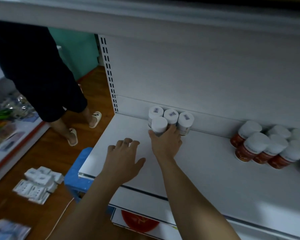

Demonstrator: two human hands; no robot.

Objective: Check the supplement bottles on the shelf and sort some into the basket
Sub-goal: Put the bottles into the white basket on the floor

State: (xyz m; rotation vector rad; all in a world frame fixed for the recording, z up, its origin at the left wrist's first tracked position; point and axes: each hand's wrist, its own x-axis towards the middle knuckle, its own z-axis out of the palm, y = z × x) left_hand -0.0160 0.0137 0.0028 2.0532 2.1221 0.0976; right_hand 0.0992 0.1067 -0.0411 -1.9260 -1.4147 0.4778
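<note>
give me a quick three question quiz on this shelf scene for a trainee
1. True or false: the right hand grips a white-capped bottle.
2. What colour are the labels on the bottle group at the right of the shelf? A green, B red, C blue.
3. Fill in: the left hand, fingers spread, holds ____.

Key: 1 true; 2 B; 3 nothing.
</note>
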